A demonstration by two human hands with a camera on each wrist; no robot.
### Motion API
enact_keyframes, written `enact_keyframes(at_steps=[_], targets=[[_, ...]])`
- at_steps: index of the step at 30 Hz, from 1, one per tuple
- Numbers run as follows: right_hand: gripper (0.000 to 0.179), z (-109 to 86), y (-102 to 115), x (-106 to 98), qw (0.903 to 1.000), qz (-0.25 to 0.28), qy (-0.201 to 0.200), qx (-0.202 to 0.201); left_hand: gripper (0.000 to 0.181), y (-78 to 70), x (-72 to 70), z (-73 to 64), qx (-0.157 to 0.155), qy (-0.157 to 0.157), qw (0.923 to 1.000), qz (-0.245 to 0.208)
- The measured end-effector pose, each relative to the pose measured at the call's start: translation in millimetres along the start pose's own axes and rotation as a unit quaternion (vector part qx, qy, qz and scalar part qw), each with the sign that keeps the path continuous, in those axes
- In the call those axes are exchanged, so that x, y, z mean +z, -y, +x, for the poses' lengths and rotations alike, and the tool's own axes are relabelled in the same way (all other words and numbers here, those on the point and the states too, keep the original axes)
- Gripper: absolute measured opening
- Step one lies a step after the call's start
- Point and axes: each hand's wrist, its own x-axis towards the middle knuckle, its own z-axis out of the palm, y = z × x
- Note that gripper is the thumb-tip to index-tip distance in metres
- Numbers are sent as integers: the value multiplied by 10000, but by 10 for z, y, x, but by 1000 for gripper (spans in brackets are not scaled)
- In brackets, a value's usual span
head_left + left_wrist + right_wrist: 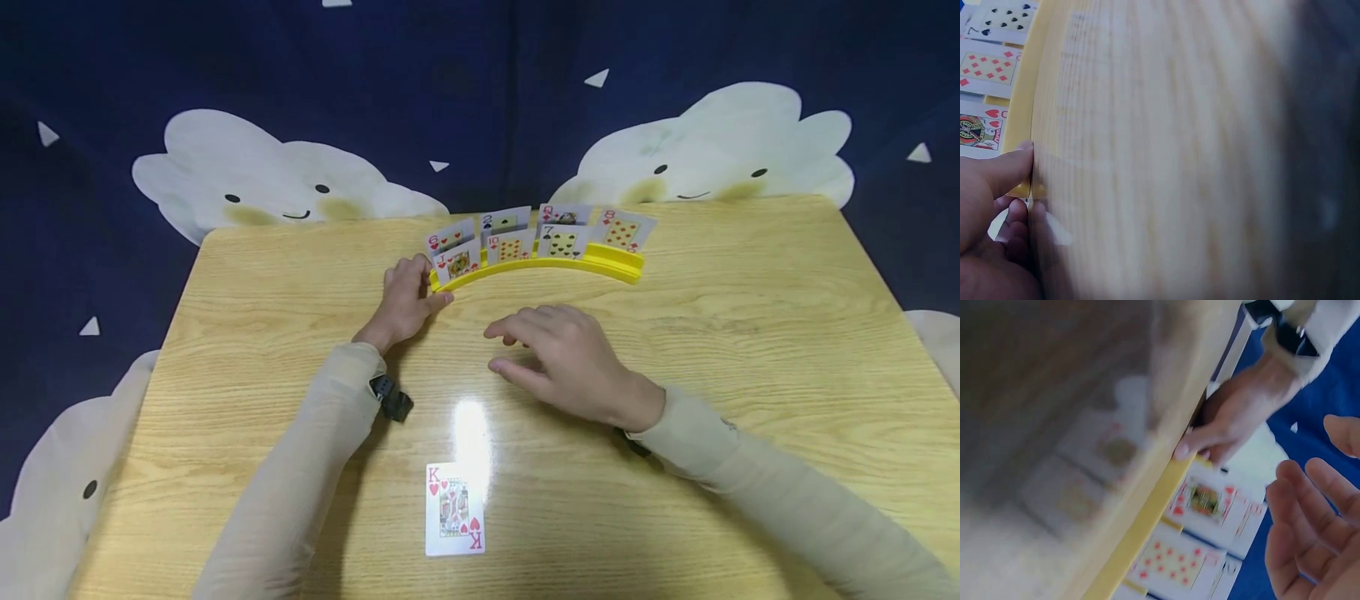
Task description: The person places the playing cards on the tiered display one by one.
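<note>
A curved yellow card holder [611, 259] stands toward the back of the table. Its left end is gripped by my left hand [405, 300], thumb at the front edge and the other fingers round the end. In its front row stand the jack of hearts [457, 262], the ten of diamonds [511, 247] and the seven of spades [562, 242]. Behind them are the six of hearts [450, 236], the two of spades [506, 222], a red queen [564, 214] and the eight of diamonds [622, 229]. My right hand [566, 358] hovers before the holder, fingers loosely bent and holding nothing.
A king of hearts [455, 509] lies face up near the front of the wooden table [750, 333]. Behind the table hangs a dark blue cloth [450, 83] with cloud prints. A bright light reflection shows just above the king.
</note>
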Motion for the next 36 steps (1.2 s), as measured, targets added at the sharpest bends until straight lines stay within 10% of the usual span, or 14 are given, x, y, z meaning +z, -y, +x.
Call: enact_keyframes(at_steps=[18, 36], targets=[[44, -137, 518, 419, 9893, -268, 1165, -833, 33, 10, -2, 23, 151, -70, 9999, 10], [91, -273, 842, 655, 9348, -2376, 2194, -1468, 31, 24, -5, 34, 88, 5, 9999, -85]])
